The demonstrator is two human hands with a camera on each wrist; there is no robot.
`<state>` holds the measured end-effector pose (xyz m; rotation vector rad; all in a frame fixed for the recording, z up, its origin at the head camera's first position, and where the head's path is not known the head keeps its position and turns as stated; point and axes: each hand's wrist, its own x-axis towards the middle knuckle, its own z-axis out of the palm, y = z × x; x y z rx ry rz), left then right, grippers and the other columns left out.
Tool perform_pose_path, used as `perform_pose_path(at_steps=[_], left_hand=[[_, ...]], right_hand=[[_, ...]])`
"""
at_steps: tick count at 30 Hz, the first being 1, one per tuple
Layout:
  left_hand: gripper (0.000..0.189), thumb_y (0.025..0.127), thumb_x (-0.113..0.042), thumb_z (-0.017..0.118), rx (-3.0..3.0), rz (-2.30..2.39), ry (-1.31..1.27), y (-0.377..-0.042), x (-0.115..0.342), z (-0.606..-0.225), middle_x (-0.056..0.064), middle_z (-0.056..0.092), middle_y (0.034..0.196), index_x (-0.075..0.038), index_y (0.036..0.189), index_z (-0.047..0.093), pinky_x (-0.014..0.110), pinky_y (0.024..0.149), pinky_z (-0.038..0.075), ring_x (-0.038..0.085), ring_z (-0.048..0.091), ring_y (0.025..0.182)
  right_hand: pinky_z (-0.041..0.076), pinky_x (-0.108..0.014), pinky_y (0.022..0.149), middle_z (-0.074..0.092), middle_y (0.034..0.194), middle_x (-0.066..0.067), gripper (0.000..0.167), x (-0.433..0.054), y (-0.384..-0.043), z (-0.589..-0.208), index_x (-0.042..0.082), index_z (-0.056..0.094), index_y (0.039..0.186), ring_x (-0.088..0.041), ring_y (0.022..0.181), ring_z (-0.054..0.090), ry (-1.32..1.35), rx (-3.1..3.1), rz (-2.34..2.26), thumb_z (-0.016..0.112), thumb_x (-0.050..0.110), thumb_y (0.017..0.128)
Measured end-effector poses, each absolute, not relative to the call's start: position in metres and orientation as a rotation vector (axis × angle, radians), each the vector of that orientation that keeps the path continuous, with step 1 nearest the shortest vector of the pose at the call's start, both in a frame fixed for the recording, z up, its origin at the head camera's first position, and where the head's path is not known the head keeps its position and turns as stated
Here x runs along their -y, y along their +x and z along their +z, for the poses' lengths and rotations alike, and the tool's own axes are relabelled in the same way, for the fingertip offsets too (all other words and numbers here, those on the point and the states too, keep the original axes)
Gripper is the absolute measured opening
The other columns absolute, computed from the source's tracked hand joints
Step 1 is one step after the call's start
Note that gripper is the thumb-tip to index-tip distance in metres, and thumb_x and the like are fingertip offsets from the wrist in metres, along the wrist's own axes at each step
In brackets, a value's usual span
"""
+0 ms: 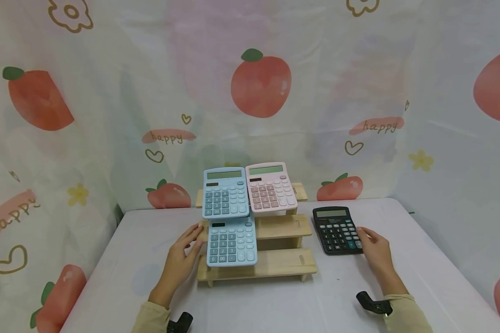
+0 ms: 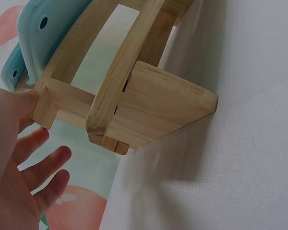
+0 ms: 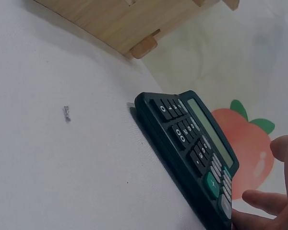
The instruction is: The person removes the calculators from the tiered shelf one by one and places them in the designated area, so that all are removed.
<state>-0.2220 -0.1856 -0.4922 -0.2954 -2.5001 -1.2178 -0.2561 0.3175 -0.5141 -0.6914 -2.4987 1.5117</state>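
The left hand's fingers were loosely parted, the fingertips (image 2: 26, 103) touching the left end of a three-tier wooden stand (image 1: 283, 226) at its middle board; the other fingers fanned apart below. That was the left hand (image 1: 179, 259). The right hand (image 1: 377, 249) had its fingers at the right edge of a black desktop calculator (image 1: 337, 231); whether they pinched it, I could not tell. The calculator was just left of those fingertips, face up, its screen at the far end.

Just right of the left fingers sat the lower light blue calculator (image 1: 232, 243), its top hidden by the upper light blue calculator (image 1: 226, 192), which was farther off. Beyond that, on the same side, leaned a pink calculator (image 1: 271, 189). Beneath both hands spread a white tabletop (image 1: 266, 305); far past the fingers hung a fruit-printed backdrop (image 1: 308, 83).
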Motion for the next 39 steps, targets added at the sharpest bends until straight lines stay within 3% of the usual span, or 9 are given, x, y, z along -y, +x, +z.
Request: perform_pose_path(at_steps=[14,21,31,39], left_hand=[[0.045,0.104,-0.028,0.059,2.495,-1.213,-0.308,-0.223,0.186,-0.493,0.013,0.051,0.154,-0.009,0.145,0.056,0.056,0.097,0.053,0.034,0.059,0.131],[0.045,0.104,-0.028,0.059,2.495,-1.214,-0.305,-0.222,0.186,-0.493,0.012,0.051,0.154,-0.010,0.145,0.056,0.056,0.097,0.053,0.034,0.059,0.131],[0.045,0.103,-0.027,0.060,2.487,-1.220,-0.302,-0.221,0.186,-0.492,0.013,0.051,0.154,-0.009,0.144,0.057,0.057,0.097,0.053,0.035,0.059,0.131],[0.046,0.103,-0.027,0.060,2.490,-1.217,-0.297,-0.222,0.185,-0.492,0.012,0.051,0.155,-0.009,0.145,0.056,0.055,0.097,0.054,0.036,0.055,0.137]], right_hand=[[0.039,-0.059,0.113,0.041,0.153,-0.033,0.068,-0.311,-0.250,-0.510,-0.004,0.039,0.152,-0.047,0.141,0.040,-0.650,2.554,1.417,0.039,0.048,0.107],[0.042,-0.056,0.107,0.045,0.149,-0.032,0.068,-0.313,-0.250,-0.505,-0.004,0.041,0.150,-0.044,0.134,0.045,-0.631,2.535,1.353,0.040,0.047,0.106],[0.036,-0.061,0.111,0.046,0.149,-0.031,0.061,-0.308,-0.245,-0.491,-0.004,0.045,0.147,-0.047,0.134,0.043,-0.565,2.487,1.243,0.043,0.041,0.106],[0.040,-0.061,0.099,0.051,0.146,-0.028,0.067,-0.297,-0.242,-0.484,0.000,0.050,0.145,-0.042,0.131,0.045,-0.515,2.398,1.222,0.045,0.052,0.103]])
